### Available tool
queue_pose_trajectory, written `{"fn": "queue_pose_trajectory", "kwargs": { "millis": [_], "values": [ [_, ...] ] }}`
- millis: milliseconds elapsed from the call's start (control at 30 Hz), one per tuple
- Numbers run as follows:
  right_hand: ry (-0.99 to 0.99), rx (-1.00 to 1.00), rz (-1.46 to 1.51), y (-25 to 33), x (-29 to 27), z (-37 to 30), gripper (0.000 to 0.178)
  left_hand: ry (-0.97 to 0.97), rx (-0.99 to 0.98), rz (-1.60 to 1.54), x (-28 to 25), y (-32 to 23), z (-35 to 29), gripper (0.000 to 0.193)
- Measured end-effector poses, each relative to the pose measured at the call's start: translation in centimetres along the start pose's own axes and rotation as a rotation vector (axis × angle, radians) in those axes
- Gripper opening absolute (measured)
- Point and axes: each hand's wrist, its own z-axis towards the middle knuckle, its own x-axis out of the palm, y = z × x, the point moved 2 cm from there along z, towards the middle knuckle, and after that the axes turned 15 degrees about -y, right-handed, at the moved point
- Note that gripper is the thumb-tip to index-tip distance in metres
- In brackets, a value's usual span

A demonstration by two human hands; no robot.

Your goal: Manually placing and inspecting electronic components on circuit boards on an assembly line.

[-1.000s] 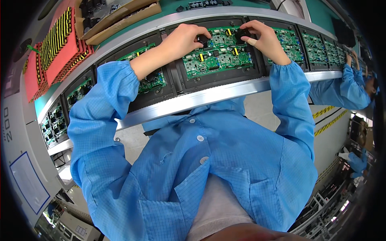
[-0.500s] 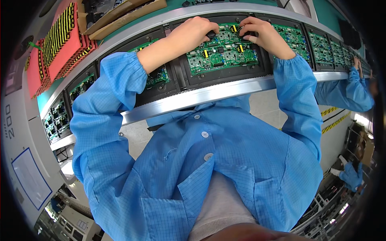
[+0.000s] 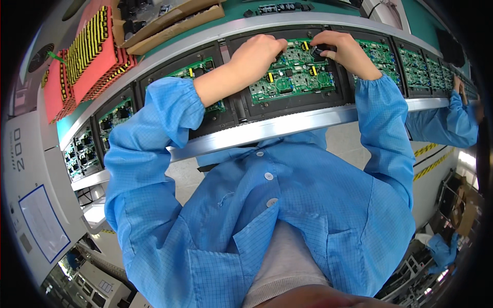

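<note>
Below my hands lies a green circuit board [image 3: 292, 84], seated in a black carrier tray [image 3: 303, 99]. Yellow-wrapped parts and small components stand on the board. My right hand [image 3: 345, 50] curls over the board's far right part, thumb and fingers closed around a dark cylindrical capacitor [image 3: 317, 52]. Over the far left part, my left hand [image 3: 258, 57] is closed with its fingertips down at the board. Whatever is between those fingertips is hidden by the hand. My left forearm crosses over a neighbouring board [image 3: 197, 69] in its own tray.
Carriers with more boards [image 3: 413, 61] line the metal-edged conveyor [image 3: 272, 128] on both sides. Beyond it stand a cardboard box [image 3: 174, 28] of dark parts, pink foam stacks [image 3: 84, 77] with yellow-black pieces, and several black capacitors [image 3: 280, 8]. A co-worker's sleeve [image 3: 436, 123] reaches in at right.
The view has shifted, so the scene sits slightly lower and to the right. The dark part seen at my left fingertips is now out of sight. My right hand still grips its capacitor.
</note>
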Motion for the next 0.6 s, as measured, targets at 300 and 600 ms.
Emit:
{"fn": "queue_pose_trajectory", "kwargs": {
  "millis": [300,600],
  "values": [
    [-0.003,0.09,-0.02,1.2,0.3,-0.6,0.038,0.0,0.14,-0.033,-0.8,-0.1,0.5,0.027],
    [-0.113,-0.104,0.021,3.8,-1.8,2.6,0.029,-0.042,-0.04,-0.071,-0.8,-0.5,0.1,0.031]
  ]
}}
